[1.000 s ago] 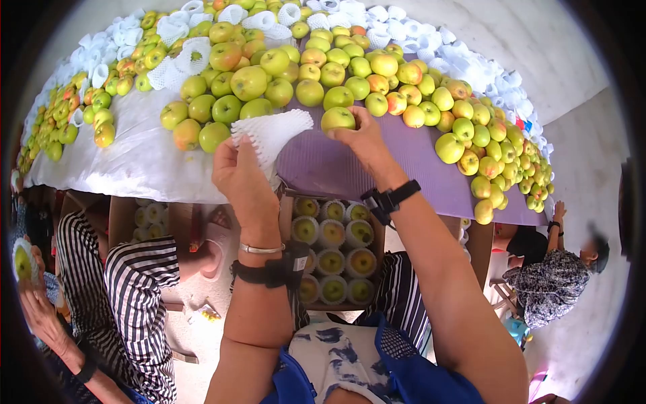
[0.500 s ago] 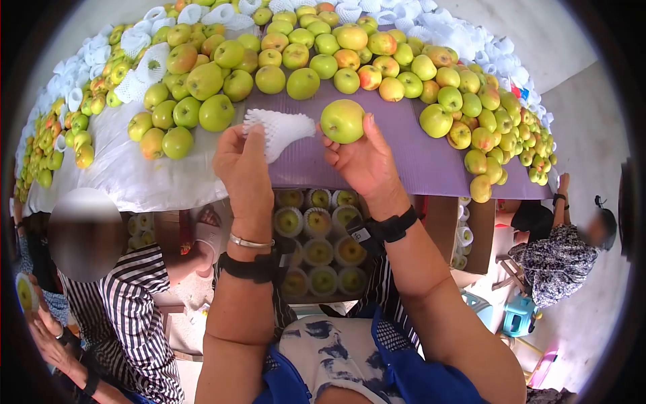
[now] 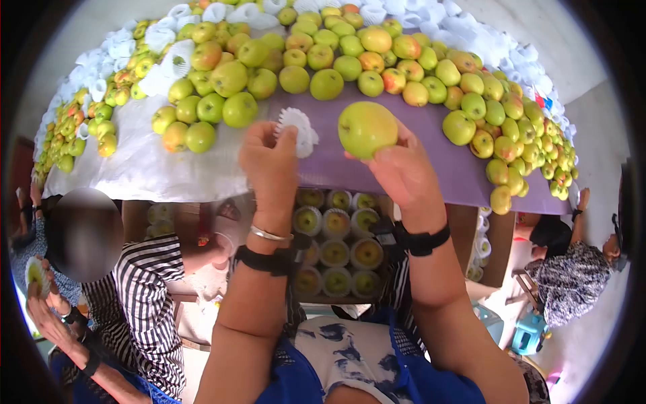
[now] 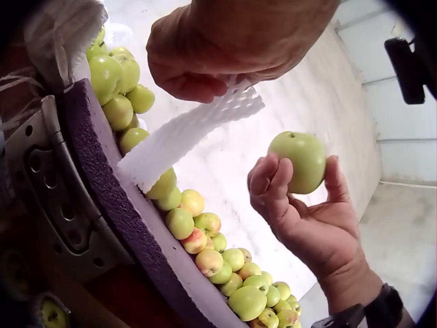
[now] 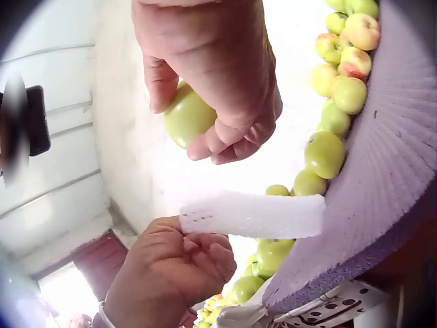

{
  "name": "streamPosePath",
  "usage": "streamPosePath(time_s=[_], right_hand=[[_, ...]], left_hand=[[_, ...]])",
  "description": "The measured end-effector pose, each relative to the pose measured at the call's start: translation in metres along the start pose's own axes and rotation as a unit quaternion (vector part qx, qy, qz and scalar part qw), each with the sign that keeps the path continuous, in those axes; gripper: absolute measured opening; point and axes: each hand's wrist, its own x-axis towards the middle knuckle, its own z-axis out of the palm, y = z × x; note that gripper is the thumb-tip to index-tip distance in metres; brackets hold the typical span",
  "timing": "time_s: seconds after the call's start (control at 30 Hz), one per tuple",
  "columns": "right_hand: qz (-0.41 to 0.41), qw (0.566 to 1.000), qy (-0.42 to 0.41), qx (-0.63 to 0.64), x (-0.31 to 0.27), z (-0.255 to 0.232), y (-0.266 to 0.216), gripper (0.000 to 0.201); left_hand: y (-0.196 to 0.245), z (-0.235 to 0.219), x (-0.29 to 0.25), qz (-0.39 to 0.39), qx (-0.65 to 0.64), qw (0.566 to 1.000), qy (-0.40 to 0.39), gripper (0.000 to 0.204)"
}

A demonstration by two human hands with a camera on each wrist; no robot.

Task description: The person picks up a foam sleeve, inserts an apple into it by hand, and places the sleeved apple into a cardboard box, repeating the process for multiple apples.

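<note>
My left hand (image 3: 272, 165) pinches one end of a white foam net sleeve (image 3: 300, 132) between thumb and fingers. In the left wrist view the sleeve (image 4: 184, 137) hangs flattened and slanting from the fingertips. A yellow-green apple (image 3: 367, 130) sits in my right hand (image 3: 408, 176), gripped by fingers and thumb. Both hands are raised above the near edge of the purple padded table (image 3: 323, 172), with the apple a short way right of the sleeve. The right wrist view shows the apple (image 5: 188, 116) partly covered by the fingers.
Loose apples (image 3: 323, 84) are heaped across the table, with white foam sleeves (image 3: 464, 30) piled behind. Below the table edge stands a box holding sleeved apples (image 3: 334, 253) in rows. A person in stripes (image 3: 151, 289) sits at left; another (image 3: 572, 296) is at far right.
The right hand has brought the apple up and nearer from beside the pile, turning palm upward. The sleeve in the left hand has swung from spread out sideways to end-on toward the head camera.
</note>
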Motion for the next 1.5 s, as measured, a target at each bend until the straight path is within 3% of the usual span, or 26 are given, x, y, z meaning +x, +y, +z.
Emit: streamPosePath(time_s=[0.03, 0.1, 0.17, 0.23, 0.33, 0.47, 0.63, 0.83, 0.93, 1.03, 1.13, 1.2, 1.23, 1.27, 1.4, 1.5], right_hand=[[-0.052, 0.993, 0.061, -0.087, -0.013, 0.002, 0.005, 0.048], [0.006, 0.999, 0.047, 0.008, -0.007, 0.016, 0.005, 0.069], [0.025, 0.997, 0.036, -0.064, -0.006, 0.046, -0.006, 0.084], [0.043, 0.996, -0.010, -0.075, -0.002, 0.041, -0.001, 0.087], [0.047, 0.997, 0.009, -0.065, 0.003, 0.037, 0.018, 0.088], [0.078, 0.995, -0.002, -0.056, 0.003, 0.027, 0.023, 0.080], [0.088, 0.996, 0.003, -0.032, 0.009, 0.002, 0.029, 0.065], [0.060, 0.992, 0.089, -0.060, 0.009, -0.003, 0.034, 0.058], [0.070, 0.990, 0.093, -0.080, 0.007, -0.007, 0.033, 0.063], [0.039, 0.991, 0.000, -0.130, 0.006, 0.005, 0.030, 0.070], [0.042, 0.994, -0.016, -0.102, 0.007, 0.008, 0.028, 0.071], [0.055, 0.996, 0.000, -0.073, 0.009, 0.002, 0.029, 0.054], [0.061, 0.996, 0.013, -0.060, 0.010, -0.001, 0.029, 0.051], [0.064, 0.997, 0.020, -0.044, 0.008, -0.004, 0.030, 0.048], [0.077, 0.994, 0.080, 0.013, 0.008, -0.007, 0.031, 0.042], [0.017, 0.996, 0.075, -0.043, 0.009, 0.001, 0.035, 0.042]], left_hand=[[-0.003, -0.001, 0.002, 0.016, 0.034, 0.999, 0.010, 0.011], [-0.001, 0.001, -0.002, 0.100, 0.106, 0.989, 0.018, 0.015], [0.003, -0.001, -0.003, 0.082, 0.183, 0.980, 0.005, 0.012], [0.003, 0.005, -0.008, 0.109, 0.107, 0.988, 0.034, 0.012], [0.003, 0.003, -0.010, 0.097, 0.061, 0.993, 0.015, 0.014], [0.001, -0.002, -0.009, 0.056, 0.001, 0.998, -0.029, 0.014], [-0.016, 0.008, -0.008, 0.085, 0.001, 0.995, -0.050, 0.013], [-0.005, 0.003, -0.011, 0.051, 0.016, 0.995, -0.079, 0.012], [-0.002, 0.000, -0.010, 0.051, 0.041, 0.996, -0.065, 0.011], [-0.018, 0.004, -0.004, 0.106, 0.052, 0.991, -0.057, 0.011], [-0.013, 0.003, -0.003, 0.104, 0.043, 0.990, -0.089, 0.007], [-0.022, 0.005, -0.004, 0.018, -0.039, 0.994, -0.099, 0.005], [-0.017, 0.004, -0.005, 0.037, -0.029, 0.994, -0.097, 0.005], [-0.014, 0.004, -0.009, 0.010, -0.098, 0.989, -0.107, 0.005], [-0.006, 0.008, -0.014, -0.038, -0.140, 0.978, -0.148, 0.007], [-0.004, -0.006, -0.010, -0.067, -0.153, 0.979, -0.115, 0.008]])
